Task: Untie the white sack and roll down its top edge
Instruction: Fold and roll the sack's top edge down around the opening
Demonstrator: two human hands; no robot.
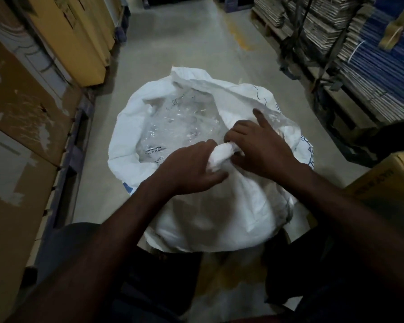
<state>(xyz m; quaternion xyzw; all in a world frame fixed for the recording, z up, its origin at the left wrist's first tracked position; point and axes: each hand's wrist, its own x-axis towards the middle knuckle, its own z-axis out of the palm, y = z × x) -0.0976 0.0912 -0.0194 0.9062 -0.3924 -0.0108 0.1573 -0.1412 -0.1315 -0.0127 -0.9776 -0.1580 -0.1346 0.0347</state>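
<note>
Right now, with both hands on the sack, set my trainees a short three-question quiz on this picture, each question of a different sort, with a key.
1. True or false: the white sack is already open, with clear plastic showing inside.
2. Which part do the left hand and right hand both grip? A) the far rim B) the bunched near edge C) the blue print
3. Fill in: the sack stands on the ___ floor, between cardboard boxes and stacked flat cartons.

Key: 1 true; 2 B; 3 concrete.
</note>
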